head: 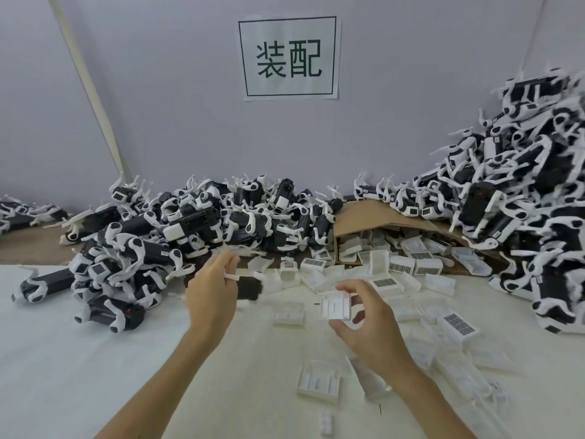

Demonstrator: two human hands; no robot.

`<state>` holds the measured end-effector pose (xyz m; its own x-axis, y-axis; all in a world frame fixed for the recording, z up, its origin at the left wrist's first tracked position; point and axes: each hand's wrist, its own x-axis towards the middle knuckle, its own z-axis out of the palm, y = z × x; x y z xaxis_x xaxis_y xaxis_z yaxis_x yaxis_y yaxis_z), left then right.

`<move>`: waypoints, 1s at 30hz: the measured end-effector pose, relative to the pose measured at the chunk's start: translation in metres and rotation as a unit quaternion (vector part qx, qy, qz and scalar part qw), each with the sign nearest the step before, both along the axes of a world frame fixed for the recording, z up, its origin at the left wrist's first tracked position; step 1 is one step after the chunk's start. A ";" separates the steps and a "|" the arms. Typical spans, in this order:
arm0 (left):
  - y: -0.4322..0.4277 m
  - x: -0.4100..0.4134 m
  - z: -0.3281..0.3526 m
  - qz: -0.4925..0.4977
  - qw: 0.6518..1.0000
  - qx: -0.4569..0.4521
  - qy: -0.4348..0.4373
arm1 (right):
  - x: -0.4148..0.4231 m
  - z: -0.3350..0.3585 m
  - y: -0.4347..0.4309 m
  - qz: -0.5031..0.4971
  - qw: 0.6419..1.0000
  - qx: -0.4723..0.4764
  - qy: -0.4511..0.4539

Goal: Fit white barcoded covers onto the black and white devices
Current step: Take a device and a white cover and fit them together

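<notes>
Nearest the lens, a small white ribbed plastic strip (pixel 326 424) lies on the white table covering (pixel 79 359). Just beyond it an upturned white plastic cover (pixel 319 380) shows its ribbed hollow. Closer to the brown cardboard box (pixel 373 217), the right hand (pixel 367 318) pinches a second white cover (pixel 335 305) between thumb and curled fingertips, with its hollow side facing the camera, in front of the box's mouth. Left of that mouth, the left hand (pixel 212 293) has its fingers curled round a white limb of a black and white device (pixel 248 286). The device is blurred, and its dark body points toward the pinched cover without touching it. The box lies on its side with its top flap bowed upward and its open mouth turned toward the person. It holds a jumble of white barcoded covers (pixel 402 266), which spill out over the covering in front of the box and to its right, some with the barcode up and some with the hollow up. Left of the box rises a heap of black and white devices (pixel 177 229) with white limbs sticking out. A taller heap (pixel 522 217) climbs to the right of the box and rests on its top flap. On the grey wall above the box hangs a white paper sign (pixel 289 58) with two dark characters in a frame.
</notes>
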<state>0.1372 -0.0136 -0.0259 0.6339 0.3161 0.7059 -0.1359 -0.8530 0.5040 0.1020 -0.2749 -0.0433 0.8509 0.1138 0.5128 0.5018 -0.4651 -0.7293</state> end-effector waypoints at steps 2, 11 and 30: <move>-0.018 -0.007 0.001 -0.044 0.993 -0.112 0.012 | -0.003 0.003 0.003 0.005 1.000 0.023 0.016; -0.079 -0.021 -0.019 -0.301 0.550 -0.754 0.195 | -0.005 0.007 0.004 0.038 0.986 0.136 0.088; -0.082 -0.041 -0.018 -0.381 0.551 -0.703 0.241 | -0.003 0.012 0.004 0.112 0.908 0.335 0.227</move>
